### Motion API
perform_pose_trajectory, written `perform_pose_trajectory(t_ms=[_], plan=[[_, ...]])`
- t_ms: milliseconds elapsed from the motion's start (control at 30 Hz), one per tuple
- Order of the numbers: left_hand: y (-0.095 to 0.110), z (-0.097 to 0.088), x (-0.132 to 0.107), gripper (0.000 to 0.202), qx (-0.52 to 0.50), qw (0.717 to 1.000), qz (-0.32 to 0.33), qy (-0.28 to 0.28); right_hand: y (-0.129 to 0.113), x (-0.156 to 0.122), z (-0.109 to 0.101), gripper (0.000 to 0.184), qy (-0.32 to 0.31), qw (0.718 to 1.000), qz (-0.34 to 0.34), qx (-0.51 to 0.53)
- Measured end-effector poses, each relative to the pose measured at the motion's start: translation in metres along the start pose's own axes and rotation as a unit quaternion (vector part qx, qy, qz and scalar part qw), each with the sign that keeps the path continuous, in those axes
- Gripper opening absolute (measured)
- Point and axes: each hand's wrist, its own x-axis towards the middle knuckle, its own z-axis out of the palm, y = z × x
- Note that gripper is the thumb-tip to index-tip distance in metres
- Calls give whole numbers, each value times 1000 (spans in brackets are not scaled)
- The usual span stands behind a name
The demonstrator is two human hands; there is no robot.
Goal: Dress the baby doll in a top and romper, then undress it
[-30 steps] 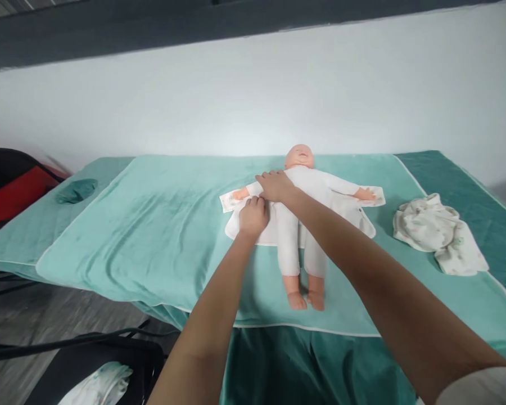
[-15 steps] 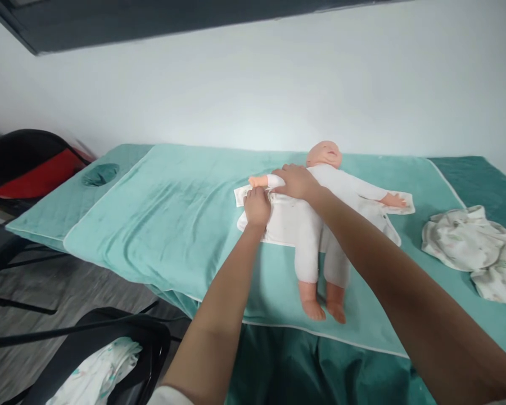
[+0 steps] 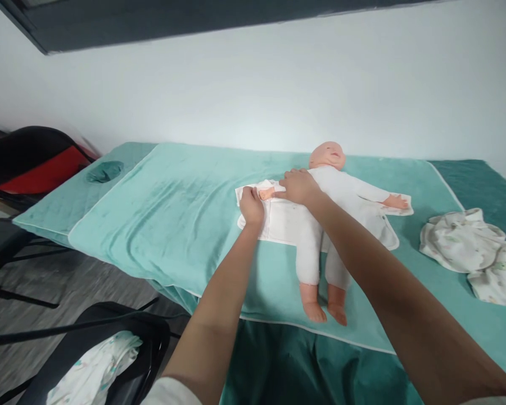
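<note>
A baby doll [image 3: 334, 183] with a white cloth body lies on its back, head toward the wall. Under it a small white baby shirt [image 3: 280, 222] is spread open, its sleeves out to both sides. My left hand [image 3: 252, 205] is closed on the shirt's left sleeve, beside the doll's hand [image 3: 266, 193]. My right hand [image 3: 300, 187] is closed around the doll's arm near the forearm, which it partly hides. The doll's other arm [image 3: 373, 193] rests outstretched on the opposite sleeve.
The bed [image 3: 185, 208] has a light green cover and a face hole [image 3: 105, 171] at its left end. A crumpled patterned cloth [image 3: 464, 239] lies at the right. A black chair [image 3: 152, 343] in front holds another cloth [image 3: 96, 365]. A wall [image 3: 253, 95] stands behind.
The doll's hand has moved down and right, onto the sleeve. My left hand has shifted slightly left and now pinches the sleeve edge; my right hand stays on the doll's arm.
</note>
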Motion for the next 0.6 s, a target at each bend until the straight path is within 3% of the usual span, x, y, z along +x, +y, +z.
perform_pose_trajectory(t_ms=[200, 367, 433, 600], plan=[[6, 0, -8, 25, 80, 987, 119, -75, -6, 4, 7, 61, 15, 999, 27, -15], [13, 2, -15, 27, 186, 940, 232, -167, -16, 10, 11, 35, 17, 998, 53, -24], [13, 1, -14, 31, 180, 943, 229, -159, -19, 9, 10, 32, 33, 998, 58, -21], [8, -4, -7, 37, 115, 989, 89, -27, -18, -2, 7, 40, 82, 993, 78, 16]])
